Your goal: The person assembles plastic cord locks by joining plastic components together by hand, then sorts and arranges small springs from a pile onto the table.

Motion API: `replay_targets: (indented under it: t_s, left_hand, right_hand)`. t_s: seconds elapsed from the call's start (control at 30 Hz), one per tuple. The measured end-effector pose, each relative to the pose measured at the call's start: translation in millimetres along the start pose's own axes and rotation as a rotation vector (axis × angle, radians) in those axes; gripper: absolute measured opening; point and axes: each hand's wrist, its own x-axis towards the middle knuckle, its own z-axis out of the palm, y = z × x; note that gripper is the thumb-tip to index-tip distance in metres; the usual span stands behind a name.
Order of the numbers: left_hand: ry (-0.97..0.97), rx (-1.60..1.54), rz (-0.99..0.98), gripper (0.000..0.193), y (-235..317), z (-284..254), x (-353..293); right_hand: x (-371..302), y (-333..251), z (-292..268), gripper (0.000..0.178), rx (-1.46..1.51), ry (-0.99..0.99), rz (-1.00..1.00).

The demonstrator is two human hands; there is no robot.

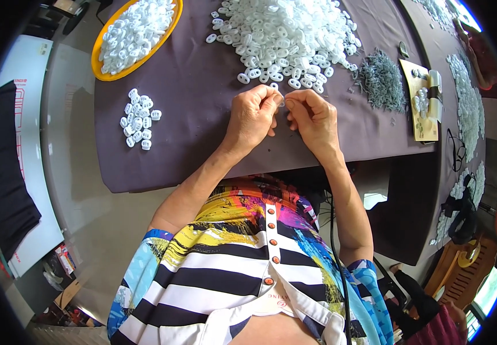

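Observation:
My left hand point(253, 116) is closed in a pinch, and a sliver of a small white oval plastic piece point(281, 102) shows at its fingertips. Close beside it, the thumb and forefinger of my right hand point(316, 119) are pinched together; whatever they hold is too small and hidden to make out. Just beyond both hands lies a large heap of white oval plastic pieces point(286, 34) with two holes each. A pile of tiny grey plastic parts point(382, 80) sits to the right of the heap. Off to the left is a small group of white pieces point(138, 122) with dark marks in their holes.
A yellow oval basket point(95, 64) full of white pieces stands at the far left of the brown-covered table point(191, 86). At its right edge lies a yellow card point(426, 131) with clear items on it. Another table point(441, 115) with white heaps and a person's arm point(471, 54) is further right.

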Motion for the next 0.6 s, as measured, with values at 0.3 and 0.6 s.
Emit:
replay_targets:
  t_s: [0.3, 0.6]
  left_hand:
    - [0.001, 0.017, 0.008, 0.016, -1, -1, -1]
    - [0.027, -0.137, -0.011, 0.015, -6, -2, 0]
  right_hand:
    - [7, -3, -5, 0.006, -0.125, 0.006, -0.087]
    - [34, -2, -13, 0.010, -0.639, 0.098, -0.314]
